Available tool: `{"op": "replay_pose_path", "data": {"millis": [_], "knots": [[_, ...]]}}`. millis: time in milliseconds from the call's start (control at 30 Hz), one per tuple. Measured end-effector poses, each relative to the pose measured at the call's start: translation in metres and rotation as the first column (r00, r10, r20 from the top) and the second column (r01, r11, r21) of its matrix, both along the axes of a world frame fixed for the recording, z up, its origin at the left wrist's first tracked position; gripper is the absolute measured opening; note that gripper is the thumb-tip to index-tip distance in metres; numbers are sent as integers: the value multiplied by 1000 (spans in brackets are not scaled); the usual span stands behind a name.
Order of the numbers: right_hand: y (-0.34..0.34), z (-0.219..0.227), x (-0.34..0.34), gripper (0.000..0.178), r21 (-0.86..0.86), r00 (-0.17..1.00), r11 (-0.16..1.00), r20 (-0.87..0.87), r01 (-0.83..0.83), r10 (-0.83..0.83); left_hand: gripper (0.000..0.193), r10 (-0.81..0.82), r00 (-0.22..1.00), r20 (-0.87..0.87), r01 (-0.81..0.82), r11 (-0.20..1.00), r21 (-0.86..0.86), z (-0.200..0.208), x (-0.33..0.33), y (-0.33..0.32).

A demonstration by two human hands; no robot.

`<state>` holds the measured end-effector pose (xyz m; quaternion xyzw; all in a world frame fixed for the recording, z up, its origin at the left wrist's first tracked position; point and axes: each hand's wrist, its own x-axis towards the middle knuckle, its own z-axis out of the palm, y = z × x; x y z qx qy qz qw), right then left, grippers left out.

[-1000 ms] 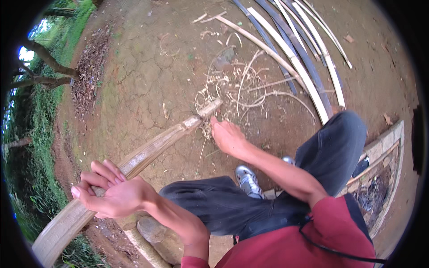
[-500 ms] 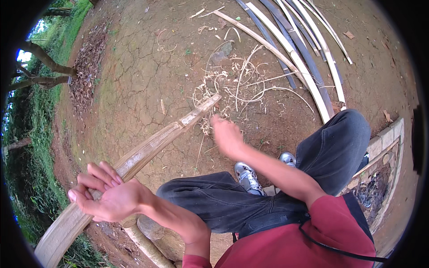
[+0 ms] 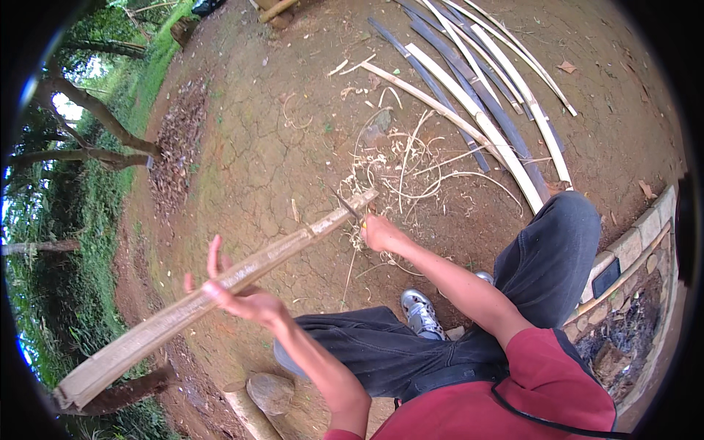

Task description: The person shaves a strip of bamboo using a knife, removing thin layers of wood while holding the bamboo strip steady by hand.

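A long split bamboo piece (image 3: pixel 158 330) slants from the lower left up toward the middle, its far end over the ground. Under its middle part is my left hand (image 3: pixel 253 302), the thumb laid over the top edge and the fingers loosely stretched out on the far side. My right hand (image 3: pixel 383 233) is closed round a knife (image 3: pixel 347 207). Its dark, narrow blade lies across the bamboo close to the far tip; most of the handle is hidden in my fist, with a bit of yellow showing.
Curled bamboo shavings (image 3: pixel 400 165) litter the dirt beyond the tip. Several long bamboo strips (image 3: pixel 469 99), pale and dark, lie at the upper right. A brick-edged pit (image 3: pixel 616 337) is at the right, a log (image 3: pixel 249 414) at the lower left. Trees (image 3: pixel 92 103) stand on the left.
My left hand has slid up along the bamboo and its fingers have straightened. The bamboo's near end now shows. My right hand has turned, and the knife blade is visible across the bamboo's tip.
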<state>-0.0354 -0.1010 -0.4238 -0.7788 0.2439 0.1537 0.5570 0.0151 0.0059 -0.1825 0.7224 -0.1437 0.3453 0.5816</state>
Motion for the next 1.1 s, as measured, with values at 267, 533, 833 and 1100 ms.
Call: {"op": "replay_pose_path", "data": {"millis": [267,533,833,1100], "knots": [[21,19,-20,43,-54,947,995,313,85,-64,45,-219,976,18,211,913,-348,0,-10,-9],[61,111,-61,30,-56,966,997,248,-61,73,46,-3,999,-43,-12,941,-337,-13,-2,22],[65,2,-43,15,-274,992,958,57,-89,109,43,22,993,-118,-69,907,-416,-13,-1,21],[71,25,-4,14,-266,998,962,-1,-59,60,41,-97,989,-108,59,949,-311,-12,14,20]]}}
